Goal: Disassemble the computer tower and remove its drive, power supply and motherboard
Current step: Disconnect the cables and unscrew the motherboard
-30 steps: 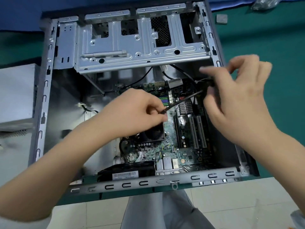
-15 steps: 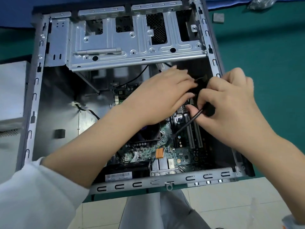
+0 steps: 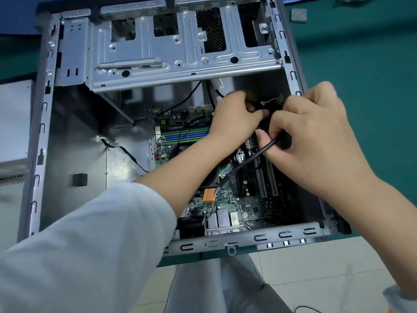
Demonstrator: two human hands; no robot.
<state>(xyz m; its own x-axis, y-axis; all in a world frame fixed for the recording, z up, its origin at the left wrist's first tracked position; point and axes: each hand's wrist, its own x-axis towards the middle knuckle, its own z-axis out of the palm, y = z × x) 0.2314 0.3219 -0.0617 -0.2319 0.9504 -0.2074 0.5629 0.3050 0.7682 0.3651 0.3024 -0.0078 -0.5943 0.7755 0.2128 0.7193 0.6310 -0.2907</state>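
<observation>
My left hand [image 3: 234, 118], moved from motherboard [image 3: 228, 199] centre to tower [image 3: 45, 132] right wall, pinches cable bundle [image 3: 269, 105]; right hand [image 3: 316, 136] grips black cable [image 3: 255, 157]. Unplugging ongoing.

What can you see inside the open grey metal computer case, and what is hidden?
Inside the grey metal computer case lies the green motherboard with an orange connector. The left hand and right hand grip a black cable, covering the board's upper right.

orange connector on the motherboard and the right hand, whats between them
In the head view, a black cable runs from the right hand, which grips it, down over the motherboard and white expansion slots toward the orange connector.
</observation>
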